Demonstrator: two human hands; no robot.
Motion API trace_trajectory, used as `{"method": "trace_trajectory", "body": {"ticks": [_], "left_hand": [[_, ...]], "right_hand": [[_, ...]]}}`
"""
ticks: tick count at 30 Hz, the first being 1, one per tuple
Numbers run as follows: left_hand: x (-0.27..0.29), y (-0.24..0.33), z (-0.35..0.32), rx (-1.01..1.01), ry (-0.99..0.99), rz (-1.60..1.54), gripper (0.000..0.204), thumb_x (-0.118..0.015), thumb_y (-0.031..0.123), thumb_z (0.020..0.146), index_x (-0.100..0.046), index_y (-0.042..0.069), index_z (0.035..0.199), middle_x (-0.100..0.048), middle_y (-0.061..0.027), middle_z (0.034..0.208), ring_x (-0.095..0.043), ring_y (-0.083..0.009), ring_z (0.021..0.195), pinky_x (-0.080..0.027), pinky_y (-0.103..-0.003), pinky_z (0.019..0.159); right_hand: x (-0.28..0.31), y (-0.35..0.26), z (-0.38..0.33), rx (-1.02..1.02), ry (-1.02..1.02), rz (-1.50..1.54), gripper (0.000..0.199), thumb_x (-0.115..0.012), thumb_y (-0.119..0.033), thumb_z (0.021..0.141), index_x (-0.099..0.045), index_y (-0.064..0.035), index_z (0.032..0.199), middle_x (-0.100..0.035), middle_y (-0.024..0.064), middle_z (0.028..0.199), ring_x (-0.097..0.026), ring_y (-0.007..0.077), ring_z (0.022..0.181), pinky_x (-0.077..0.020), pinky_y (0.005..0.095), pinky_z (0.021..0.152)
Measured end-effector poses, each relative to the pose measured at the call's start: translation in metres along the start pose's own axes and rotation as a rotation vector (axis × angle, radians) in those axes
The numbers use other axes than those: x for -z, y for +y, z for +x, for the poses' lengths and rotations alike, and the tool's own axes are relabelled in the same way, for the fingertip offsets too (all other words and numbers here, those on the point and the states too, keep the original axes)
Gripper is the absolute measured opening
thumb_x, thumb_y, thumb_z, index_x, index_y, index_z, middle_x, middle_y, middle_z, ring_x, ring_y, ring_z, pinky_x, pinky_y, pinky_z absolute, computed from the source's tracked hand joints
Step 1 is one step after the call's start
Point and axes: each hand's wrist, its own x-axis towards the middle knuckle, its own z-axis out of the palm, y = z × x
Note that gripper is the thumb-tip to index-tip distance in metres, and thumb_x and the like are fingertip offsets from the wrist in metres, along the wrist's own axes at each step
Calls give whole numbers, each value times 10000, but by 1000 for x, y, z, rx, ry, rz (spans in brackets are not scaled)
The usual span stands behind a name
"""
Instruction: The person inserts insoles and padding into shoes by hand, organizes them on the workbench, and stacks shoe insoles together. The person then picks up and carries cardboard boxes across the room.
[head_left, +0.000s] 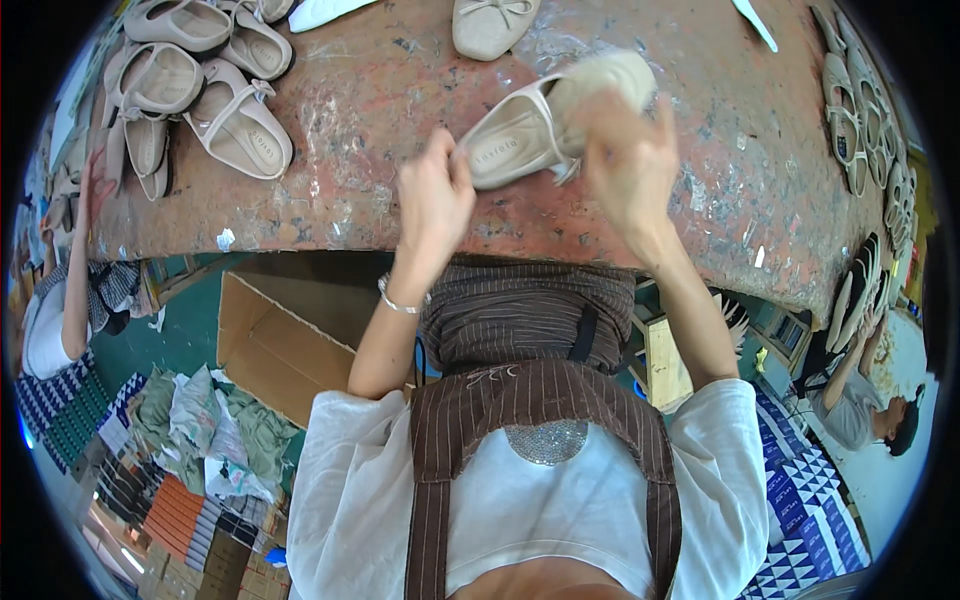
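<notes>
Beige ballet flat is clamped between both hands: left hand pinches the heel, right hand wraps the toe; steadying it low over the desk seems wise.

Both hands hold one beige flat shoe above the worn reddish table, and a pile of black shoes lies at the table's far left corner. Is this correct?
Not quite. In the head view the pile of shoes at the far left corner is beige, not black. The rest holds: the left hand and right hand hold one beige flat shoe above the reddish table.
</notes>
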Motion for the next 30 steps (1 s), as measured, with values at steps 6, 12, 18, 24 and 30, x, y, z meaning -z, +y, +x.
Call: {"method": "trace_trajectory", "body": {"ticks": [6,12,18,24,30], "left_hand": [[-27,48,-67,-211,-14,180,234,-704,218,878,-566,70,760,-648,-115,688,-661,-303,634,-458,-427,509],[-62,59,-57,-503,-139,218,567,-696,227,809,-562,43,1328,-552,-157,1326,-435,-359,1320,-158,-703,1130],[-84,43,-57,-485,-208,345,522,-658,238,847,-565,25,1315,-528,-192,1365,-420,-358,1363,-278,-688,1079],[-89,41,-62,-523,-99,324,549,-657,246,857,-546,14,1341,-518,-206,1359,-410,-369,1374,-328,-626,1072],[-86,40,-60,-518,-193,392,518,-623,257,878,-572,1,1326,-542,-199,1341,-433,-357,1344,-320,-621,1089]], "right_hand": [[7,29,46,-376,-51,353,480,-763,-199,781,-641,30,1185,-664,219,1208,-668,376,1051,-503,396,940],[37,-23,-24,44,-166,128,510,-674,-38,748,-554,55,1234,-684,202,1144,-672,351,1054,-397,512,1072],[-15,-27,9,9,-73,-97,406,-536,32,818,-582,33,1221,-677,207,1174,-648,351,1138,-233,544,1192],[-16,-27,5,35,-48,-61,449,-564,67,787,-595,32,1233,-688,190,1157,-653,341,1128,-224,560,1191],[-28,-22,19,-85,-286,-145,335,-547,50,785,-569,69,1119,-653,209,1029,-631,369,1045,-277,552,1163]]}}
